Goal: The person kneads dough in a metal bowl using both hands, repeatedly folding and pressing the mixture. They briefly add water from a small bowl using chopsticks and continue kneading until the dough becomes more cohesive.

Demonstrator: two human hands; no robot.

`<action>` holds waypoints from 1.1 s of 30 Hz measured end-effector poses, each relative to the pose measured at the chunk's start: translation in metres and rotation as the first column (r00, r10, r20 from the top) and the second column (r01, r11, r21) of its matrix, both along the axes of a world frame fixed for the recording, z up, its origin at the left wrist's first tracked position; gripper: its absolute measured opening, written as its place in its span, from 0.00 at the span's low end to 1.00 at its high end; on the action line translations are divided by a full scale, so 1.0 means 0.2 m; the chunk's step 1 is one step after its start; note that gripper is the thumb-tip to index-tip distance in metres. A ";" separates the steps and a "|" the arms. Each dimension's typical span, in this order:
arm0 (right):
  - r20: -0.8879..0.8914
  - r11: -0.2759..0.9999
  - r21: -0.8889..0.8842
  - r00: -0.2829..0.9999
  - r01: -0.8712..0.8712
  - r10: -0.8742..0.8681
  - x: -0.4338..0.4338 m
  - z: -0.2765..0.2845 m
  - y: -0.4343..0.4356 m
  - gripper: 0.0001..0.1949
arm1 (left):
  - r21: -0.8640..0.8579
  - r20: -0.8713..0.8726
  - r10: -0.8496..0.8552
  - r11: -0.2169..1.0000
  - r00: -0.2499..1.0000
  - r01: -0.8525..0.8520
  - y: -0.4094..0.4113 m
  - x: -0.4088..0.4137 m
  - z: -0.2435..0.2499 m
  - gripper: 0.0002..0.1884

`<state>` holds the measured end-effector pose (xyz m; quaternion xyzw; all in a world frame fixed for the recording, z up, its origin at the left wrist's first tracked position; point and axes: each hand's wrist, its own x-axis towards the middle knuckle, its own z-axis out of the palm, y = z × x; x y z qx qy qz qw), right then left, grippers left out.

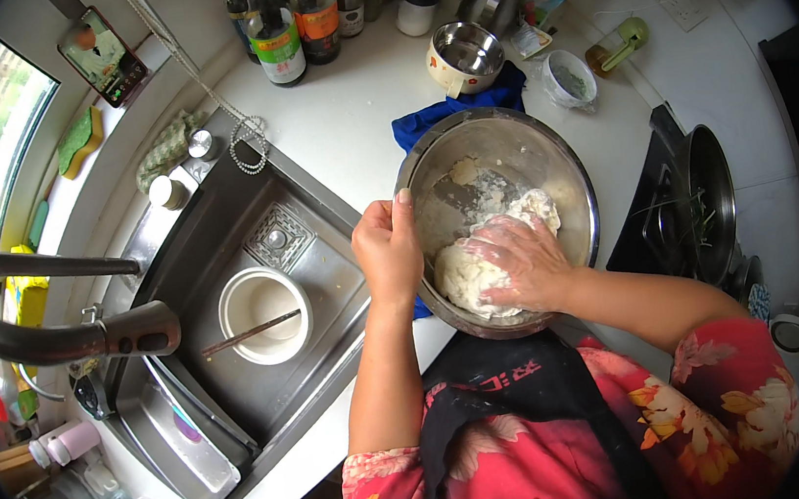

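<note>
A large stainless steel mixing bowl (552,158) stands at the counter's front edge. My left hand (392,247) grips its left rim, with the thumb over the edge. Inside lies a lump of pale, rough dough (459,283), with loose flour (486,195) and smears on the bowl's floor and wall. My right hand (519,262), dusted with flour, presses into the dough, its fingers curved over the top. Part of the dough is hidden beneath that hand. Under the bowl, a blue cloth (426,124) shows at the back.
To the left, a sink (326,258) holds a white bowl (235,298) with chopsticks across it, near the faucet (143,330). Behind stand sauce bottles (277,49), a patterned steel-lined cup (441,63) and a small wrapped bowl (568,79). A pan (711,199) sits at right.
</note>
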<state>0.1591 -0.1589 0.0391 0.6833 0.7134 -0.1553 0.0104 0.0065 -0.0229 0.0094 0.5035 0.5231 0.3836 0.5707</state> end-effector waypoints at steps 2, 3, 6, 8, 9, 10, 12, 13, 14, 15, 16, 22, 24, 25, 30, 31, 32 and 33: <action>0.112 0.985 0.161 0.993 -0.058 0.040 -0.04 -0.08 0.05 0.27 | -0.013 0.024 -0.007 1.000 1.000 0.007 0.00 -0.01 -0.02 0.19; 0.093 0.975 0.208 0.994 -0.080 0.061 -0.03 -0.12 0.09 0.25 | -0.018 0.017 -0.011 1.000 1.000 0.011 0.00 -0.01 -0.03 0.19; 0.057 0.909 0.394 0.991 -0.137 0.125 0.00 -0.21 0.24 0.17 | -0.067 0.026 -0.015 0.998 1.000 0.017 -0.02 -0.03 -0.01 0.18; 0.044 0.951 0.288 0.993 -0.114 0.106 0.02 -0.29 0.33 0.17 | -0.061 -0.008 -0.014 0.998 1.000 0.013 -0.02 -0.03 -0.01 0.17; 0.039 0.966 0.239 0.995 -0.101 0.095 0.02 -0.31 0.38 0.17 | -0.053 -0.026 -0.015 0.999 1.000 0.013 -0.02 -0.03 0.00 0.17; 0.046 0.992 0.113 0.998 -0.055 0.050 0.02 -0.30 0.44 0.15 | -0.066 -0.026 -0.014 0.998 1.000 0.012 -0.02 -0.03 -0.01 0.17; 0.027 0.973 0.220 0.997 -0.072 0.068 0.04 -0.33 0.51 0.14 | -0.043 -0.056 -0.009 0.999 0.998 0.006 -0.02 -0.03 -0.02 0.17; 0.019 0.958 0.277 0.997 -0.077 0.074 0.04 -0.34 0.53 0.14 | -0.027 -0.070 -0.008 1.000 0.998 0.006 -0.02 -0.03 -0.02 0.18; 0.016 0.969 0.245 0.999 -0.037 0.034 0.04 -0.35 0.53 0.13 | 0.018 -0.065 -0.014 1.000 0.998 0.015 -0.02 -0.02 -0.01 0.17; -0.003 0.972 0.233 1.000 -0.028 0.029 0.03 -0.34 0.54 0.13 | 0.020 -0.060 -0.006 1.000 0.998 0.007 -0.01 -0.02 -0.02 0.17; -0.022 0.975 0.221 1.000 -0.016 0.022 0.03 -0.32 0.55 0.13 | 0.021 -0.054 -0.002 1.000 0.999 0.003 -0.01 -0.02 -0.03 0.17; -0.080 0.994 -0.110 0.997 0.012 -0.021 0.04 -0.11 0.49 0.23 | 0.035 -0.046 0.034 0.999 0.998 -0.032 0.02 0.00 -0.06 0.18; -0.091 0.982 -0.175 0.995 -0.066 0.051 0.05 0.09 0.40 0.26 | 0.025 -0.002 0.043 0.999 0.999 -0.043 0.01 -0.01 -0.06 0.18; -0.096 0.973 -0.208 0.992 -0.101 0.083 0.08 0.14 0.35 0.27 | 0.019 0.023 0.045 0.999 0.999 -0.045 0.01 -0.01 -0.06 0.19; -0.158 0.992 0.068 0.981 -0.104 0.114 0.26 0.05 0.17 0.28 | 0.043 0.030 0.008 0.999 1.000 -0.009 0.01 0.01 -0.07 0.19; -0.157 0.995 0.094 0.987 -0.027 0.042 0.26 0.04 0.16 0.27 | 0.041 0.015 0.002 0.999 1.000 -0.002 0.01 0.01 -0.07 0.19; -0.159 0.991 0.121 0.987 0.049 -0.029 0.26 0.04 0.15 0.26 | 0.041 0.001 -0.003 0.999 1.000 0.003 0.01 0.00 -0.07 0.19; -0.159 0.982 0.142 0.982 0.126 -0.103 0.26 0.03 0.14 0.25 | 0.035 -0.011 -0.011 0.999 1.000 0.011 0.00 0.00 -0.08 0.19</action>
